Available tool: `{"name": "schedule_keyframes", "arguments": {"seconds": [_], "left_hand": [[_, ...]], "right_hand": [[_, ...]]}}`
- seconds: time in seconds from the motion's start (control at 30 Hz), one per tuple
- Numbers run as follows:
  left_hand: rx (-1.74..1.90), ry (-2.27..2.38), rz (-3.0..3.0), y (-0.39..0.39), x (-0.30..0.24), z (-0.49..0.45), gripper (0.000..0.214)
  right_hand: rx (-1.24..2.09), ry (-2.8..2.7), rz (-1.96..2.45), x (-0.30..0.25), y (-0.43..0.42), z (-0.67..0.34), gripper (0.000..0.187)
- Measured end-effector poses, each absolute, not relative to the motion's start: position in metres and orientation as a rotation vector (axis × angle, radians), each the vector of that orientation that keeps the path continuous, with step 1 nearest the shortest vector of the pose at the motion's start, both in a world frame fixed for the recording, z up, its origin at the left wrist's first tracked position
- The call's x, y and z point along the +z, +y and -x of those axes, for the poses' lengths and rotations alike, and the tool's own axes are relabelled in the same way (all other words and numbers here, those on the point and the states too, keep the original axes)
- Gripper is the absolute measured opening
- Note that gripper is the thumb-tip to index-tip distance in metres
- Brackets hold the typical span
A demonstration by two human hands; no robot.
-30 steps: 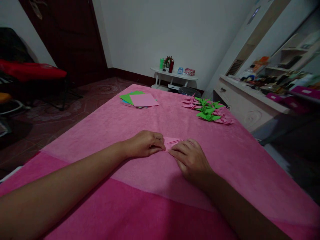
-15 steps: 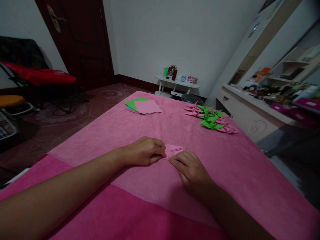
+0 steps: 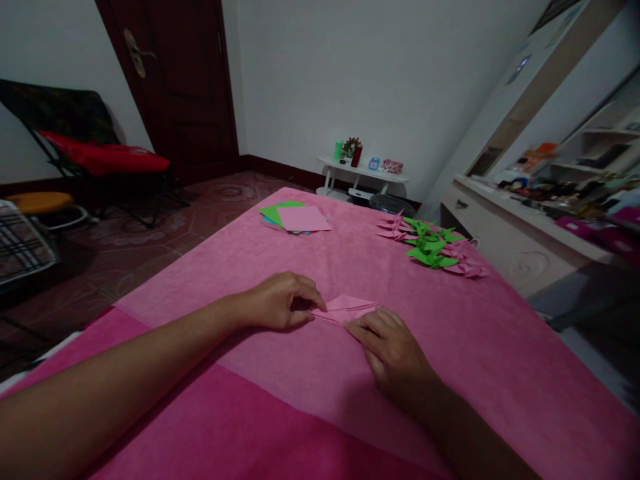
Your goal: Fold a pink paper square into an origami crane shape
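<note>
A partly folded piece of pink origami paper (image 3: pixel 345 308) lies low over the pink cloth (image 3: pixel 280 360) in front of me. My left hand (image 3: pixel 283 300) pinches its left corner between thumb and fingers. On the other side, my right hand (image 3: pixel 387 340) grips the right end, with thumb and fingertips closed on the near edge. Fold lines run across the paper's upper face. The right fingers hide its right tip.
Square paper sheets (image 3: pixel 304 218), pink, green and blue, lie stacked at the table's far left. Several folded paper cranes (image 3: pixel 433 243), green and pink, are bunched at the far right. Beyond stand a white side table (image 3: pixel 365 169), a cluttered dresser (image 3: pixel 520 227) and a folding chair (image 3: pixel 110 159).
My left hand has shifted left relative to the right hand, along the paper's left edge, and more of the folded paper shows between them. The whole view has turned slightly left.
</note>
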State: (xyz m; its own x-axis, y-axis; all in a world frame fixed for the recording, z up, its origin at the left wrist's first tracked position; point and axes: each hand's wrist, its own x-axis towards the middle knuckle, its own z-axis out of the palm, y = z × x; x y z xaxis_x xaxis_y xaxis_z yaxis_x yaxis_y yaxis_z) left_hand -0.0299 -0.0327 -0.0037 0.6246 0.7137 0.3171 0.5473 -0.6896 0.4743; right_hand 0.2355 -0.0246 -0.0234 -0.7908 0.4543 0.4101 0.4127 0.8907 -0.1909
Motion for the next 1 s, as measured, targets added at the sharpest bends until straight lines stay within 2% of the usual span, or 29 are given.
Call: {"name": "schedule_keyframes", "arguments": {"seconds": [0.33,0.57,1.0], "left_hand": [[0.72,0.903,-2.798,-0.034,-0.006,0.03,0.019],[0.478,1.022,-3.077,-0.041,0.001,0.023,0.027],[0.455,0.981,-3.128,-0.037,0.0,0.019,0.029]], "right_hand": [[0.136,-2.611,0.656,-0.021,-0.025,-0.235,0.031],[0.13,-2.615,0.646,-0.02,-0.025,-0.235,0.034],[0.03,-2.667,0.618,-0.021,-0.025,-0.237,0.034]]}}
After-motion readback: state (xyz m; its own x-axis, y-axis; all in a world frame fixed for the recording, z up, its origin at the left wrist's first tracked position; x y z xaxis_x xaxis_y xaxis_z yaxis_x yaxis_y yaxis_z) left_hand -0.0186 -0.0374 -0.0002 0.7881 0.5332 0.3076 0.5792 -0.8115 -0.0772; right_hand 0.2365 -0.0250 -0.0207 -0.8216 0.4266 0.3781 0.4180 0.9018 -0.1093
